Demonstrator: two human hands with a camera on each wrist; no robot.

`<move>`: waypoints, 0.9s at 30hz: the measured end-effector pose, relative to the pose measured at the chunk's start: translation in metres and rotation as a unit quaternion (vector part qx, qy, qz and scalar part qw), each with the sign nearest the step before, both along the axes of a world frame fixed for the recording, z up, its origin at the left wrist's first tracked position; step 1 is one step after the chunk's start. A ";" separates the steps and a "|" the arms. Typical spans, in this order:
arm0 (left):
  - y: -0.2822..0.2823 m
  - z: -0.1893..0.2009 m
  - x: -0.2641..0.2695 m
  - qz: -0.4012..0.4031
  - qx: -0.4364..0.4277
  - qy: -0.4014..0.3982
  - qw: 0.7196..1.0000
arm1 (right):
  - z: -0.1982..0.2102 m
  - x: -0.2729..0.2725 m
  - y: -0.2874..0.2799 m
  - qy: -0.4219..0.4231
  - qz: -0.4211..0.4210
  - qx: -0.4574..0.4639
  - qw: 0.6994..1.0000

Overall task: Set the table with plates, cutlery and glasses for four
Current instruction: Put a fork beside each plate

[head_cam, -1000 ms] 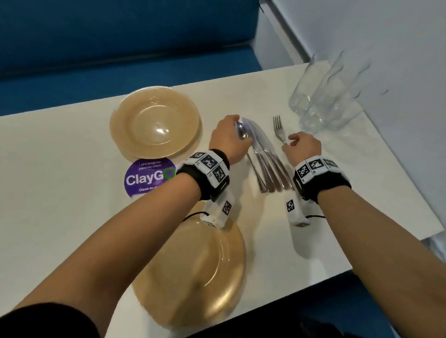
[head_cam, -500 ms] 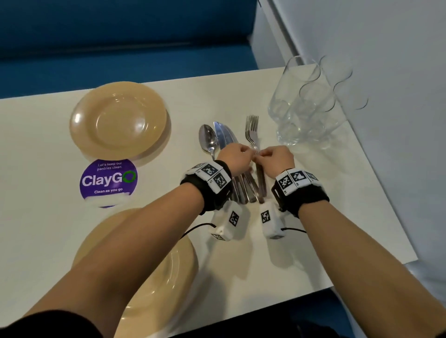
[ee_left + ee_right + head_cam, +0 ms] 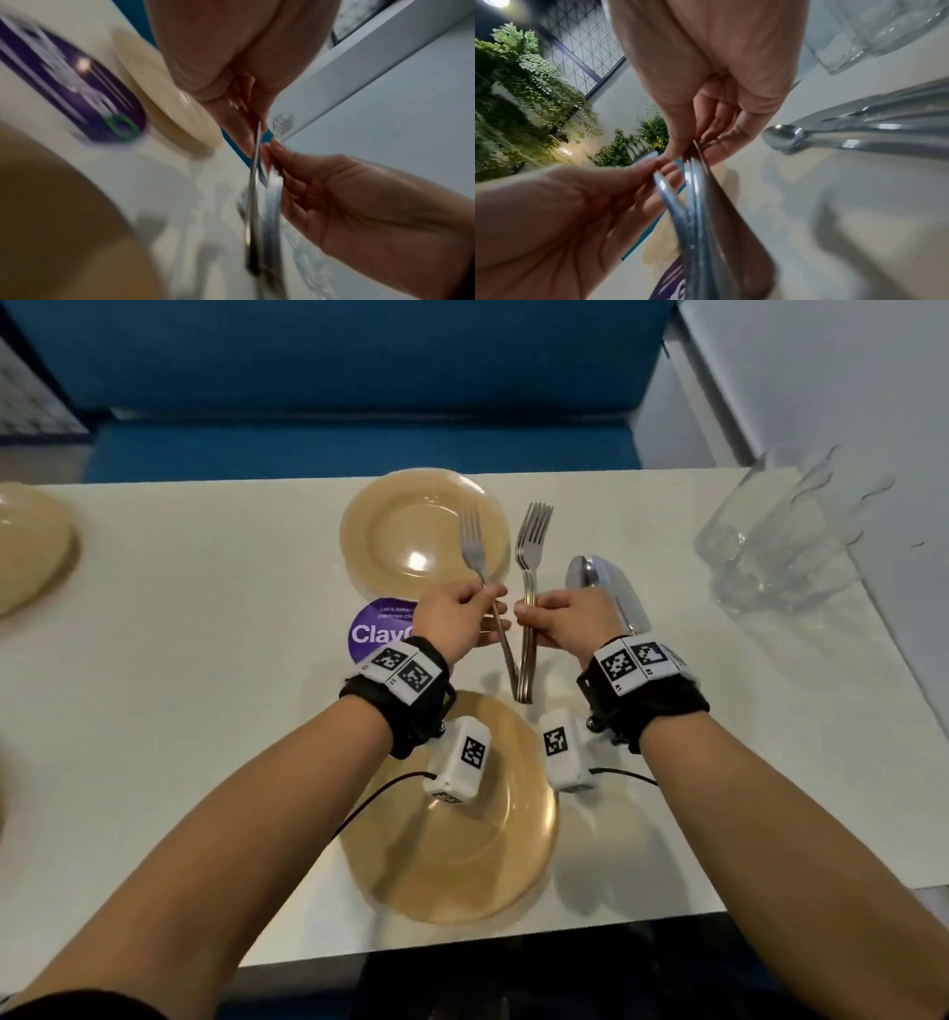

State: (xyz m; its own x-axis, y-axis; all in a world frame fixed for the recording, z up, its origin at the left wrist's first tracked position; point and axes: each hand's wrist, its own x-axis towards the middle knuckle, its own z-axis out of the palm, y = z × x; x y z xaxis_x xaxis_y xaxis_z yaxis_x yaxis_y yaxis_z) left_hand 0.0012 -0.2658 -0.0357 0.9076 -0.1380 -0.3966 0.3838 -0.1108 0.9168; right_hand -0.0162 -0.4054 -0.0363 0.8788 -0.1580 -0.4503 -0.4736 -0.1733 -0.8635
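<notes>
Forks: left hand (image 3: 457, 621) pinches one (image 3: 475, 552), right hand (image 3: 567, 621) grips stack (image 3: 531, 541); glasses (image 3: 770, 546) blurred

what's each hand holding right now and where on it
The left hand pinches a single fork at the upper handle, just below its head. The right hand grips a bundle of forks around mid-handle.

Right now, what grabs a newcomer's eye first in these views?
The two hands meeting mid-table: the left hand pinches a single fork away from the bunch of forks gripped by the right hand, the handles crossing in a V. Tan plates lie beyond and below the hands, a purple ClayGo sticker between them. Clear glasses cluster at the far right, with the spoon and knives behind the right hand.
</notes>
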 end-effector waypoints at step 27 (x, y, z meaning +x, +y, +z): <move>0.208 -0.053 -0.127 -0.055 0.189 0.135 0.971 | -0.030 -0.069 0.164 0.013 0.050 -0.163 0.985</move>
State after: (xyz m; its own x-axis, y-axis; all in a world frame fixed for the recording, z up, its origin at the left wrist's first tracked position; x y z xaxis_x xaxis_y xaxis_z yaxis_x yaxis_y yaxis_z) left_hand -0.1254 -0.0578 -0.0885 0.7515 -0.0271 -0.6592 0.5711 -0.4735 0.6706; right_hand -0.0855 -0.2417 -0.0665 0.8857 -0.2115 -0.4132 -0.4621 -0.4862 -0.7417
